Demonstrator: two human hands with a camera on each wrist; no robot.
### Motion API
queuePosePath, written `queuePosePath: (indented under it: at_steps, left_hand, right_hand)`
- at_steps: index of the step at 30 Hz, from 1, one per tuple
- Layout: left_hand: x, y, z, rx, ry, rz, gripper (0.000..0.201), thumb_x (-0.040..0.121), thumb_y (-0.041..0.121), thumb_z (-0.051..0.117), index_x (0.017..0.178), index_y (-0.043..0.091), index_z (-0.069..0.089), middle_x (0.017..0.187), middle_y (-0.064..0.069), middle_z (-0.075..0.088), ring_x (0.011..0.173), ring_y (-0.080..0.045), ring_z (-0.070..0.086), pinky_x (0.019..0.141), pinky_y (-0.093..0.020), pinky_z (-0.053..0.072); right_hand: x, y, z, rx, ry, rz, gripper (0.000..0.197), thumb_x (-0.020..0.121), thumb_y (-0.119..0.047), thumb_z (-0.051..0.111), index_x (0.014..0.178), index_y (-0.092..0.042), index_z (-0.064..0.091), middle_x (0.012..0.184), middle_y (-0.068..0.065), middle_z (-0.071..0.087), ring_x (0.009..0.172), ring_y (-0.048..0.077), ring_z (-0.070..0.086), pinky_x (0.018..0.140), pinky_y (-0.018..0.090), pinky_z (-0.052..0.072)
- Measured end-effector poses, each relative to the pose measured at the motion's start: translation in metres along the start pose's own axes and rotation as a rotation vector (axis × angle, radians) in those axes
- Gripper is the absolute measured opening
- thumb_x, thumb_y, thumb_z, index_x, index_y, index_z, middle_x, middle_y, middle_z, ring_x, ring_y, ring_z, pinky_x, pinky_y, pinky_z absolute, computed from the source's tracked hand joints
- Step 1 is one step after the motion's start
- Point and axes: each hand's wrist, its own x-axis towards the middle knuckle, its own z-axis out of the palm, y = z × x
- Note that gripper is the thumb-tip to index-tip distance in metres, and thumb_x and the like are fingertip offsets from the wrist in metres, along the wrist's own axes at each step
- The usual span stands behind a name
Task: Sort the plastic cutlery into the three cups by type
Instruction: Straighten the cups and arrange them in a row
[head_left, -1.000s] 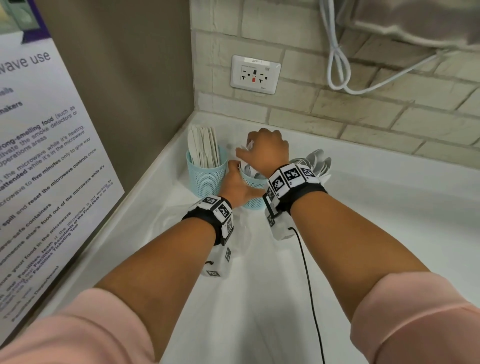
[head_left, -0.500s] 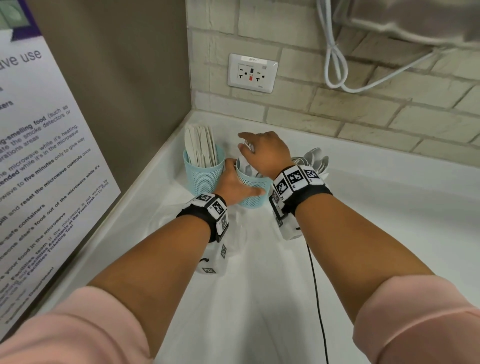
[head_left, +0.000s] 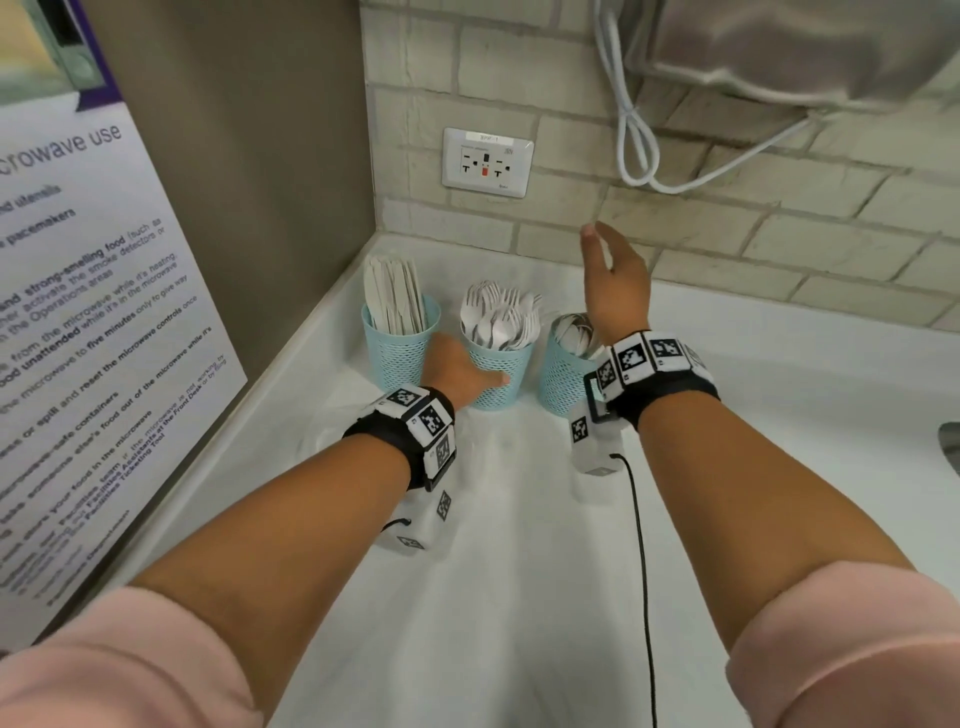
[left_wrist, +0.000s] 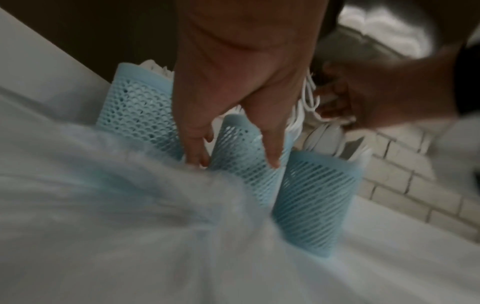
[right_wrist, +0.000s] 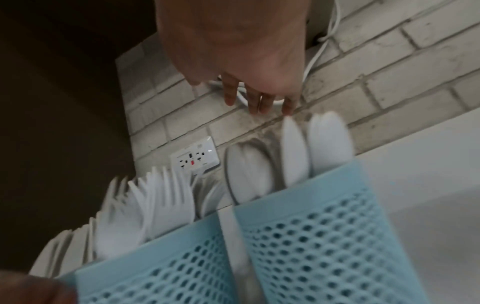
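Note:
Three light blue mesh cups stand in a row in the counter corner. The left cup (head_left: 400, 358) holds flat white knives (head_left: 392, 296). In the middle cup (head_left: 501, 395) stand forks (head_left: 498, 317), and the right cup (head_left: 561, 384) holds spoons (head_left: 574, 330). My left hand (head_left: 465, 371) grips the middle cup (left_wrist: 241, 148), thumb on its front and fingers (left_wrist: 194, 148) between it and the left cup (left_wrist: 135, 107). My right hand (head_left: 610, 270) hovers open and empty above the right cup, with its fingers (right_wrist: 259, 100) straight over the spoons (right_wrist: 311, 148).
A brick wall with a white socket (head_left: 487, 162) and a hanging white cable (head_left: 631, 130) lies behind the cups. A brown side wall with a microwave notice (head_left: 78, 312) closes the left. The white counter (head_left: 519, 571) stretches toward me and rightward.
My right hand has lifted off the middle cup and moved up and right, uncovering the forks. My left hand still holds the middle cup.

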Motion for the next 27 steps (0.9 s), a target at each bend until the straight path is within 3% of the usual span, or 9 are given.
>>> queuePosePath:
  at_steps: [3, 5, 8, 11, 14, 16, 20, 23, 27]
  left_hand:
    - [-0.009, 0.011, -0.005, 0.197, -0.056, -0.141, 0.093, 0.068, 0.036, 0.081, 0.136, -0.006, 0.033, 0.136, -0.017, 0.045, 0.127, -0.030, 0.045, 0.103, -0.035, 0.042]
    - [-0.014, 0.017, -0.006, 0.285, -0.182, -0.107, 0.072, 0.076, 0.037, 0.074, 0.128, -0.004, 0.044, 0.129, -0.016, 0.053, 0.119, -0.029, 0.052, 0.093, -0.030, 0.046]
    - [-0.027, 0.033, -0.002, 0.360, -0.305, 0.035, 0.044, 0.083, 0.030, 0.068, 0.111, -0.003, 0.056, 0.113, -0.015, 0.063, 0.104, -0.028, 0.060, 0.073, -0.027, 0.044]
    - [-0.034, 0.048, 0.013, 0.288, -0.359, 0.102, 0.043, 0.085, 0.029, 0.067, 0.109, -0.006, 0.058, 0.112, -0.019, 0.064, 0.104, -0.030, 0.061, 0.077, -0.033, 0.047]
    - [-0.032, 0.051, 0.038, 0.111, -0.406, 0.114, 0.053, 0.082, 0.031, 0.070, 0.120, -0.001, 0.051, 0.114, -0.012, 0.060, 0.109, -0.027, 0.058, 0.082, -0.028, 0.047]
    - [-0.028, 0.050, 0.055, 0.036, -0.399, 0.111, 0.078, 0.077, 0.031, 0.075, 0.135, -0.001, 0.035, 0.127, -0.011, 0.053, 0.117, -0.027, 0.052, 0.096, -0.036, 0.047]
    - [-0.025, 0.053, 0.077, 0.030, -0.293, 0.113, 0.110, 0.068, 0.037, 0.078, 0.147, 0.006, 0.009, 0.143, -0.012, 0.034, 0.133, -0.029, 0.036, 0.107, -0.041, 0.038]
    - [-0.021, 0.058, 0.080, -0.051, -0.226, 0.095, 0.113, 0.070, 0.031, 0.080, 0.146, 0.000, 0.002, 0.149, -0.012, 0.029, 0.137, -0.028, 0.032, 0.111, -0.036, 0.032]
    - [-0.015, 0.058, 0.085, -0.170, -0.195, 0.100, 0.104, 0.072, 0.023, 0.079, 0.146, 0.003, 0.008, 0.144, -0.010, 0.036, 0.130, -0.025, 0.041, 0.099, -0.024, 0.034]
  right_hand:
    - [-0.008, 0.016, -0.013, 0.001, 0.034, 0.030, 0.051, 0.094, -0.051, 0.040, 0.134, -0.021, 0.050, 0.140, 0.000, 0.050, 0.127, 0.015, 0.046, 0.107, 0.027, 0.033]
    - [-0.014, 0.026, -0.018, -0.012, 0.055, 0.068, 0.054, 0.094, -0.052, 0.038, 0.136, -0.020, 0.047, 0.142, 0.002, 0.048, 0.131, 0.019, 0.043, 0.111, 0.034, 0.032]
    - [-0.022, 0.038, -0.020, 0.000, 0.024, 0.118, 0.056, 0.096, -0.052, 0.035, 0.142, -0.019, 0.038, 0.146, 0.003, 0.043, 0.135, 0.021, 0.039, 0.110, 0.031, 0.028]
    - [-0.030, 0.043, -0.016, 0.036, -0.040, 0.127, 0.059, 0.096, -0.051, 0.037, 0.145, -0.020, 0.031, 0.149, 0.004, 0.038, 0.136, 0.020, 0.036, 0.106, 0.026, 0.027]
    - [-0.035, 0.046, -0.013, 0.037, -0.063, 0.109, 0.069, 0.088, -0.057, 0.044, 0.145, -0.021, 0.030, 0.148, 0.007, 0.037, 0.136, 0.022, 0.036, 0.111, 0.036, 0.030]
    - [-0.036, 0.050, -0.014, 0.008, -0.075, 0.073, 0.070, 0.088, -0.054, 0.052, 0.145, -0.021, 0.029, 0.148, 0.009, 0.035, 0.135, 0.024, 0.036, 0.110, 0.042, 0.033]
    - [-0.037, 0.056, -0.019, -0.117, -0.109, -0.045, 0.074, 0.084, -0.047, 0.063, 0.144, -0.018, 0.030, 0.144, 0.010, 0.038, 0.132, 0.025, 0.038, 0.109, 0.043, 0.036]
    - [-0.037, 0.060, -0.020, -0.149, -0.105, -0.105, 0.076, 0.080, -0.043, 0.069, 0.142, -0.017, 0.034, 0.139, 0.009, 0.041, 0.130, 0.023, 0.041, 0.108, 0.042, 0.037]
    - [-0.036, 0.063, -0.021, -0.153, -0.106, -0.138, 0.081, 0.075, -0.046, 0.073, 0.142, -0.019, 0.035, 0.137, 0.007, 0.041, 0.129, 0.021, 0.042, 0.107, 0.038, 0.038]
